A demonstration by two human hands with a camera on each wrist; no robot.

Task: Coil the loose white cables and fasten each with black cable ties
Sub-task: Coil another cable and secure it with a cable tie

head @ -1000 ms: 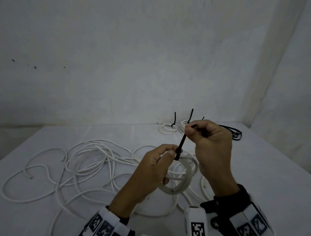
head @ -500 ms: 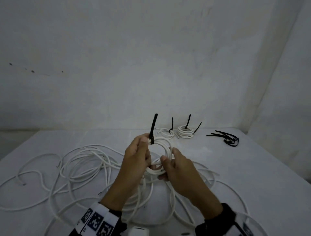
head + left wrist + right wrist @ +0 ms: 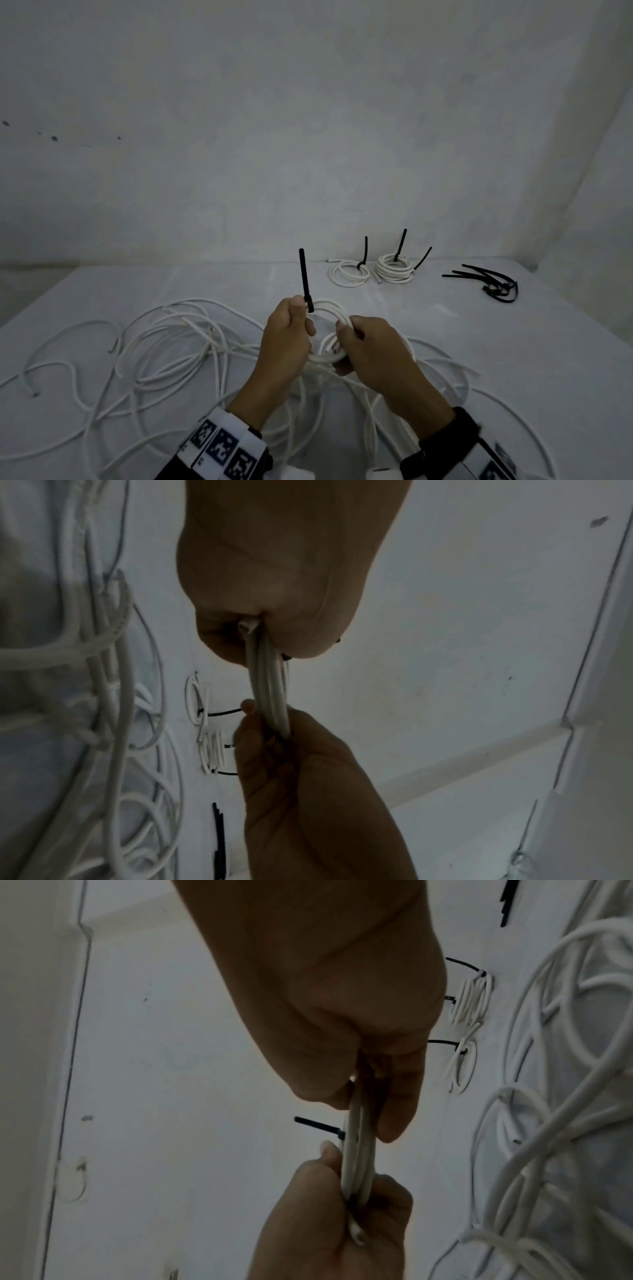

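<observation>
- Holding the coil (image 3: 329,337) up off the bench (image 3: 513,342), both hands grip it from opposite sides, near the middle of the head view.
- Left hand (image 3: 286,337): fingers curled tight round the coil's 9 o'clock side, thumb up by the tie's head.
- Right hand (image 3: 373,353): fingers pinch the strands at 3 o'clock; the wrist views show the bundle pressed flat between thumb and fingers.
- A black tie (image 3: 304,279) is cinched on the coil at about 11 o'clock, its tail standing straight up.
- Judging from that, the fastening step looks all but done; what remains is checking it is snug.
- To do it well: keep the strands squeezed side by side, pull the tail along its own line while the thumb braces the head, and stop once the loops cannot slide.
- A cut end (image 3: 247,623) pokes out by the left palm; tuck it in so it does not spring loose.
- Two tied coils (image 3: 371,270) lie at 1 o'clock on the bench, spare ties (image 3: 493,282) at 2 o'clock, and loose cable (image 3: 154,346) sprawls from 7 to 9 o'clock.
</observation>
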